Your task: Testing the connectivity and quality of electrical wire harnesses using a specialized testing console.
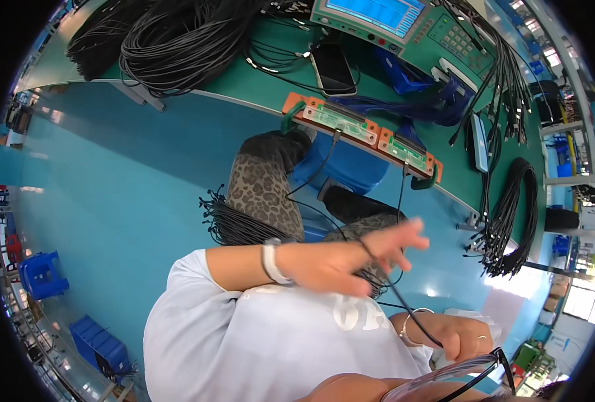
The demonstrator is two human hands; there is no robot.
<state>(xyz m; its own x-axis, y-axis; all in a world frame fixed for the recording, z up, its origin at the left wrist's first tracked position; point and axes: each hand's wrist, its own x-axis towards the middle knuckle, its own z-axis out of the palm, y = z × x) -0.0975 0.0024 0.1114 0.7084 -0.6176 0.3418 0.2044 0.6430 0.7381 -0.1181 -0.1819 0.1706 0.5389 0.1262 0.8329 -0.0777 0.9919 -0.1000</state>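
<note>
My left hand (371, 261) reaches across my body with its fingers spread, slightly smeared by motion. A black cable (404, 301) crosses it at the fingers and runs down to my right hand (468, 338), whose fingers are closed round it. Ahead, two green circuit boards, the left one (339, 124) and the right one (408, 155), sit in orange fixtures along the table edge. Each has a black cable plugged into its near side. A bundle of black cables (250, 224) lies across my lap, partly hidden by my left arm.
On the green table (277, 84) are a large coil of black cables (177, 50), a phone (334, 70) and a tester with a blue screen (378, 20). More cables (511, 228) hang at its right side. Blue stools (43, 275) stand on the floor at left.
</note>
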